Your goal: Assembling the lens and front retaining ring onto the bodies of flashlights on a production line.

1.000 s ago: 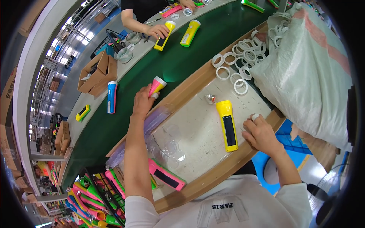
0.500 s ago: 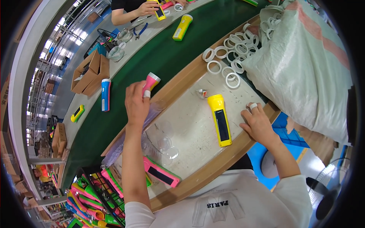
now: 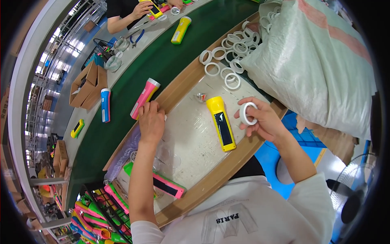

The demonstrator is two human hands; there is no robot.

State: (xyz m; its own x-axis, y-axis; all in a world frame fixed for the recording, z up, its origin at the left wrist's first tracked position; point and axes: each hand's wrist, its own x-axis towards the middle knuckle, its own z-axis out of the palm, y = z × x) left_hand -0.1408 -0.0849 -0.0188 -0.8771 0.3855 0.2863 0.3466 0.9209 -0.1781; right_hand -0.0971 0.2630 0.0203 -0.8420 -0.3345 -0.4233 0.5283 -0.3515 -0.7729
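My right hand [image 3: 266,122] holds a white plastic ring [image 3: 243,114] in its fingers, above the right part of the tray [image 3: 185,122]. On the tray, just left of that hand, lies a yellow flashlight [image 3: 215,106] with a dark panel. A small shiny reflector cup [image 3: 200,96] sits beside its head. Over the tray's far-left rim is my left hand [image 3: 151,126], back up, fingers bent and their tips hidden. Just beyond it, a pink flashlight [image 3: 143,99] with a white head rests on the green belt [image 3: 122,130]. Clear round discs [image 3: 172,160] lie near my left forearm.
White rings [image 3: 232,81] are heaped by a large woven sack [image 3: 300,69] at the right. A pink-and-green flashlight [image 3: 168,187] lies at the tray's near left. A black basket [image 3: 107,207] stands left. A blue flashlight [image 3: 105,105] and a co-worker's hand [image 3: 141,9] are across the belt.
My left hand has let go of the pink flashlight, now on the belt, and drawn back toward the tray. My right hand has lifted and turned, and a white ring now shows in it.
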